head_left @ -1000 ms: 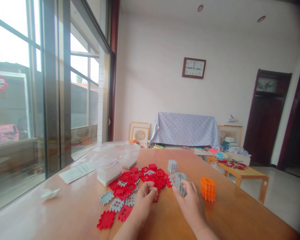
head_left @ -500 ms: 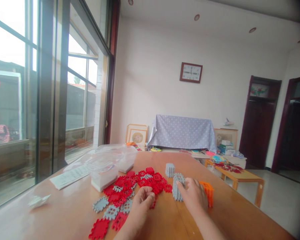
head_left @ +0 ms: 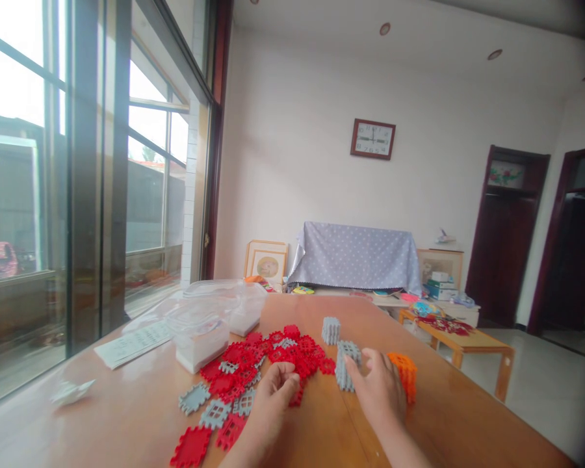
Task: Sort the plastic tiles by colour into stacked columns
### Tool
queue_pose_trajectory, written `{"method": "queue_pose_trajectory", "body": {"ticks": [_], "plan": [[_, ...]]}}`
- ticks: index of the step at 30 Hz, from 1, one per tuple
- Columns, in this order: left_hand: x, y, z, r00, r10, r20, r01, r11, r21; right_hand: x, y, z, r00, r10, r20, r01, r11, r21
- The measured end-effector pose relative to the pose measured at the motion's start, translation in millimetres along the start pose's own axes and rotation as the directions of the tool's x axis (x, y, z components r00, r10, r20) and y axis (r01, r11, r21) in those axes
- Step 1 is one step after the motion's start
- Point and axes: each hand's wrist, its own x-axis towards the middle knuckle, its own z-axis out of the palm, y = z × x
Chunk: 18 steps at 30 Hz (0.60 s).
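My left hand is over the near edge of a pile of red interlocking plastic tiles. Its thumb and fingers are curled together; whatever may be between them is hidden. My right hand is beside a stack of grey interlocking tiles, its thumb at the stack's right side and its fingers apart. Behind that stands a smaller grey stack. An orange tile stack stands just right of my right hand. Loose grey tiles and a red tile lie left of my left hand.
Clear plastic containers stand at the table's left, near a printed paper sheet and a crumpled wrapper. The wooden table reaches toward a cloth-covered object by the wall. A low side table stands at right.
The top of the nearer grey stack looks more uncovered, with a window-patterned tile showing. My right fingers have shifted slightly to the right of it. My left hand stays nearly still.
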Motion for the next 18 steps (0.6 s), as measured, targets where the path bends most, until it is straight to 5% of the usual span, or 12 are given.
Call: {"method": "queue_pose_trajectory", "body": {"ticks": [5,9,15,18], "plan": [[3,7,-8,0.989,0.032,-0.146,-0.026,0.999,0.038,-11,-23,-3,0.995,-0.099,-0.019,0.101,0.978,0.185],[8,24,-25,0.955,0.113,-0.274,-0.094,0.992,0.081,-29,-57,1,0.959,-0.254,0.126,0.198,0.919,0.341],[11,41,-52,0.828,0.218,-0.517,-0.115,0.968,0.224,-45,-101,13,0.800,-0.452,0.395,0.313,0.875,0.369],[11,45,-56,0.805,0.202,-0.558,-0.090,0.971,0.222,-47,-116,19,0.720,-0.502,0.480,0.353,0.859,0.370]]}}
